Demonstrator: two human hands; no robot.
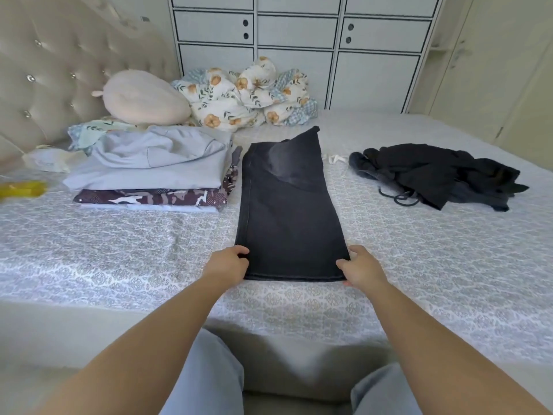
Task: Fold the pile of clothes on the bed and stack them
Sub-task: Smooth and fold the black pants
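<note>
I see both sets of fingers (242, 250) clamped on the near corners of the dark jeans (287, 211), left hand (229, 265) and right hand (360, 266), jeans flat on the bed (449, 250). Left of the jeans sits a folded stack (149, 172); right of them a black garment (437, 175) lies crumpled, so I judge the job over halfway. Fingertips under the hem are hidden.

Soft, even daylight, moderately bright; shadows faint, no hard glare; wide-angle bending at frame edges, strongest upper left and right; yellow object (22, 188) at left edge smeared, blurred; centre fairly sharp, slightly soft overall
</note>
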